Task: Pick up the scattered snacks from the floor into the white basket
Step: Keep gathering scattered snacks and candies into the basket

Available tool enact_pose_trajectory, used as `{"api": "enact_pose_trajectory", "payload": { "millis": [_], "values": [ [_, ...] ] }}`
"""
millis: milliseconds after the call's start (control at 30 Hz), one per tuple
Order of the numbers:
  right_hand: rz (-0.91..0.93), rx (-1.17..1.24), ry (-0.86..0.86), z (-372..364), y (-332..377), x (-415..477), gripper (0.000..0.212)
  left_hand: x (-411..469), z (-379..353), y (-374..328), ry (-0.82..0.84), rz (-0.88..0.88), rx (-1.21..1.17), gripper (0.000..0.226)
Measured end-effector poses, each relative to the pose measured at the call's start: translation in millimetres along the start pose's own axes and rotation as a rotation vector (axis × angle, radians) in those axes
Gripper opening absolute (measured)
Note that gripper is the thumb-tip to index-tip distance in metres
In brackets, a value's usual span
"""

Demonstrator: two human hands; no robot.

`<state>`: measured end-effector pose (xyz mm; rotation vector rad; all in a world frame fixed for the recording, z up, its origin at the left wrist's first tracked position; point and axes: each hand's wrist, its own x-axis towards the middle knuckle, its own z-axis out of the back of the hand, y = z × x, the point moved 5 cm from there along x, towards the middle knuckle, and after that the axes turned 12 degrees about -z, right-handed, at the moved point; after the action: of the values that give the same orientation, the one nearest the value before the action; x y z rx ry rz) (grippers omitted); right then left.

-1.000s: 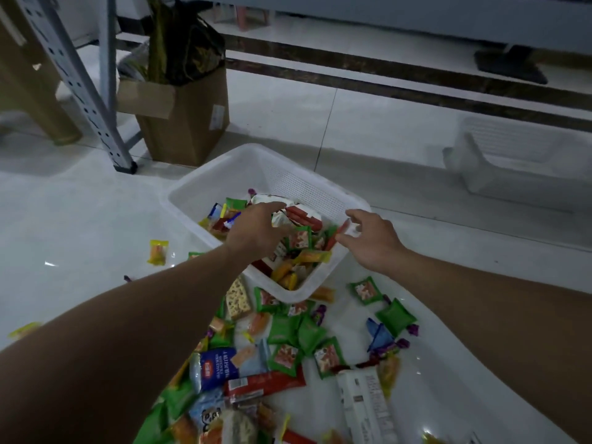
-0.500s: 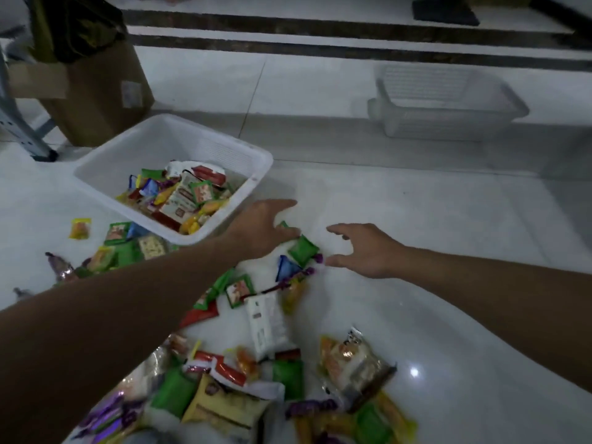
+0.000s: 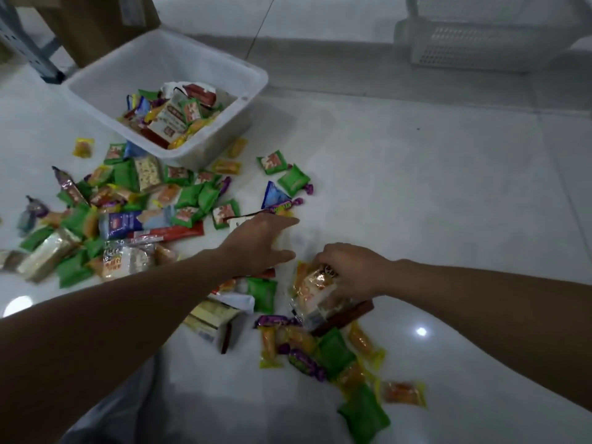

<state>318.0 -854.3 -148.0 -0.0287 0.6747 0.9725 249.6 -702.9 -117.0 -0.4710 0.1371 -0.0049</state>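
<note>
The right hand (image 3: 350,270) is clamped on a clear orange snack packet (image 3: 315,291) lying on the floor (image 3: 432,193); the left hand (image 3: 259,241), fingers spread, rests beside it at nine o'clock. Scattered snacks (image 3: 189,200) surround them, with the white basket (image 3: 253,81) at eleven o'clock, partly filled.

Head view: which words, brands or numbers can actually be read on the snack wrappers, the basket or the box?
None can be read for certain.
Blue long packet: red logo, print blurred.
Red long stick packet: white print too small.
Clear orange packet under the right hand: dark letters, illegible.
Purple candy wrapper: yellow lettering blurred.
Cardboard box: white label, illegible.
White basket: no marking visible.
</note>
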Motion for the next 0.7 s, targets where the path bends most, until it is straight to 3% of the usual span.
{"api": "enact_pose_trajectory", "payload": {
  "millis": [167, 333, 467, 567, 700],
  "values": [
    [-0.12, 0.2, -0.059, 26.5, -18.9, 4.8, 0.052, 2.4, -11.2, -5.8, 0.016, 0.006, 0.005, 0.065],
    [-0.31, 0.699, -0.135, 53.2, -68.3, -2.9, 0.035, 9.3, -12.1, -8.0, -0.03, 0.048, -0.125, 0.062],
    [-0.436, 1.021, -0.222, 56.5, -104.2, -12.7, 0.032, 10.5, -27.5, -7.6, 0.099, 0.076, -0.189, 0.072],
    [-0.499, 1.117, -0.262, 54.3, -116.7, -16.5, 0.032, 10.8, -42.3, -14.6, 0.191, 0.072, -0.112, 0.076],
    [-0.528, 1.186, -0.286, 52.9, -123.0, -18.0, 0.033, 16.4, -57.2, -19.2, 0.21, 0.116, -0.081, 0.06]
  ]
}}
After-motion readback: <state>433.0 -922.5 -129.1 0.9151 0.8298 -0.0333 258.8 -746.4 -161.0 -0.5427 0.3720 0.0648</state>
